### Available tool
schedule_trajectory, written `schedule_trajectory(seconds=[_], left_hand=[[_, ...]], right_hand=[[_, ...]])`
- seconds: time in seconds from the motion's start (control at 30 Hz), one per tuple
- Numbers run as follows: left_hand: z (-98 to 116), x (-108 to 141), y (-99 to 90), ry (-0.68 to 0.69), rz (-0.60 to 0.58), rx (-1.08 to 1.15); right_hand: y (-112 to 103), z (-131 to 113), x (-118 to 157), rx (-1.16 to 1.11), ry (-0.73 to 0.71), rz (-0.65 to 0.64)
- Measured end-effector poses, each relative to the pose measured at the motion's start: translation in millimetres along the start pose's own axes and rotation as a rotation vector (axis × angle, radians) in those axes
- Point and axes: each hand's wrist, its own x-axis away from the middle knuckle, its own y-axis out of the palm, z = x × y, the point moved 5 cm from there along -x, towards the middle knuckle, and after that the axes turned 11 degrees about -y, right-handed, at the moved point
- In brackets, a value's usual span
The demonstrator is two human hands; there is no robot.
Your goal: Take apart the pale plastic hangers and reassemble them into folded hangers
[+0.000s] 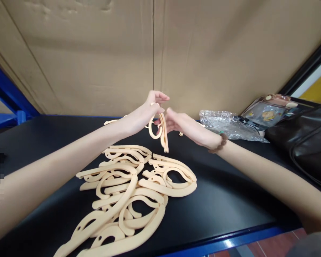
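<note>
A folded cream plastic hanger hangs upright between my hands, above the black tabletop. My left hand grips its upper end with the thumb, the other fingers reaching past it. Close by on the right, my right hand has its fingers curved and apart near the hanger's side; some fingertips are hidden behind it. Below my hands lies a heap of similar cream hangers, folded and overlapping. A few more cream pieces show partly behind my hands.
Crumpled clear plastic lies at the back right, beside a clear pouch with a cartoon print. A dark leather bag is at the right edge. Cardboard stands behind the black table, which has a blue frame.
</note>
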Motion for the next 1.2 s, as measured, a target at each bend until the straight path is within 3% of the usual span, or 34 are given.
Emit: schedule_trajectory(seconds=[0.07, 0.2, 0.33, 0.47, 0.57, 0.7, 0.77, 0.83, 0.9, 0.97, 1.2], left_hand=[[-5, 3, -3.7, -0.024, -0.051, -0.013], [-2, 20, -8.2, -0.101, -0.185, -0.052], [6, 27, -11.3, -0.155, -0.119, -0.051], [6, 26, -8.4, -0.256, -0.066, -0.015], [2, 23, -7.2, -0.372, -0.126, 0.003], [-4, 18, -3.8, -0.466, -0.231, 0.006], [-7, 17, 2.1, -0.451, -0.168, -0.059], [-12, 18, 13.2, -0.425, -0.068, -0.158], [-18, 18, 28.3, -0.408, -0.039, -0.228], [-26, 12, 36.9, -0.387, -0.036, -0.277], [-55, -32, 2.1, -0.382, 0.135, -0.345]], right_hand=[[-2, -17, 5, -0.038, -0.011, 0.035], [-27, -30, 10, 0.284, -0.031, 0.148], [-41, -39, 10, 0.645, -0.08, 0.209], [-31, -44, 5, 1.184, -0.119, -0.003], [-19, -40, 2, 1.348, -0.163, -0.226], [-6, -31, -1, 1.295, -0.186, -0.367], [-6, -21, -6, 1.155, -0.099, -0.31], [-10, -4, -13, 0.866, 0.072, -0.208], [-15, 16, -17, 0.561, 0.251, -0.16], [-23, 29, -21, 0.456, 0.304, -0.111], [-49, 40, -16, 0.445, 0.295, 0.212]])
